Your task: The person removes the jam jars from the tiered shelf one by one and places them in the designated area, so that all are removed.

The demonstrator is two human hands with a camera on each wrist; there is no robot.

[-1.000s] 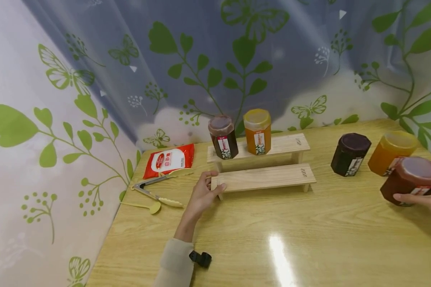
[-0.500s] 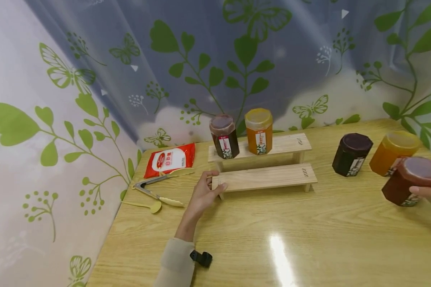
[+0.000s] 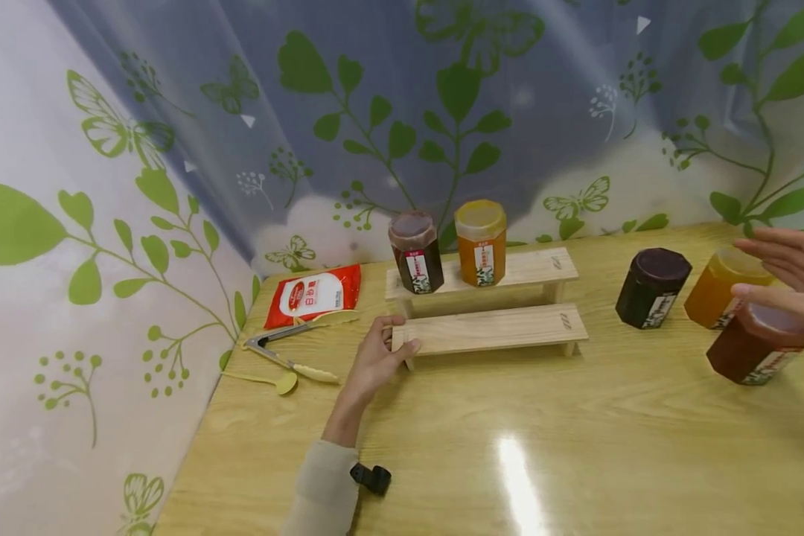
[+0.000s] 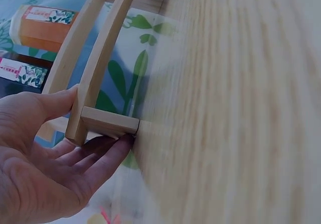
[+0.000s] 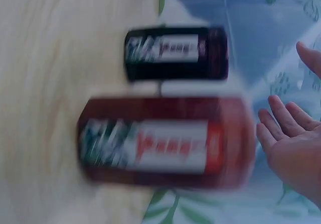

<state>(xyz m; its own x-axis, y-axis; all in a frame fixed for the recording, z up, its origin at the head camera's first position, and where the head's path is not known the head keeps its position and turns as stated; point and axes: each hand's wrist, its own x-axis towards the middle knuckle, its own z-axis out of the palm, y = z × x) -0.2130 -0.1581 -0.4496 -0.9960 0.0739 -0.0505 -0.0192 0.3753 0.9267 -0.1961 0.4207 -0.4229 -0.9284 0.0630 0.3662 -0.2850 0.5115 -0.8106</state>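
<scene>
My left hand (image 3: pixel 377 361) grips the left end of the lower wooden rack (image 3: pixel 496 331), thumb on the front and fingers around the end leg, as the left wrist view also shows. On the rear, higher rack (image 3: pixel 536 269) stand a dark jam jar (image 3: pixel 420 257) and an orange jar (image 3: pixel 481 246). To the right, my right hand (image 3: pixel 793 272) is over a red-brown jar (image 3: pixel 753 350), its fingers extended; in the right wrist view they are apart from the jar's lid end. Beside that jar stand another orange jar (image 3: pixel 713 290) and a dark jar (image 3: pixel 653 290).
At the table's left lie a red and white bag (image 3: pixel 315 296), tongs (image 3: pixel 275 353) with pale yellow tips and a small yellow spoon (image 3: pixel 284 383). A leaf-patterned curtain (image 3: pixel 348 171) hangs behind the table.
My right hand has let go of the red-brown jar and risen up and back over its lid. The jar stays where it was; my left hand keeps its grip on the lower rack.
</scene>
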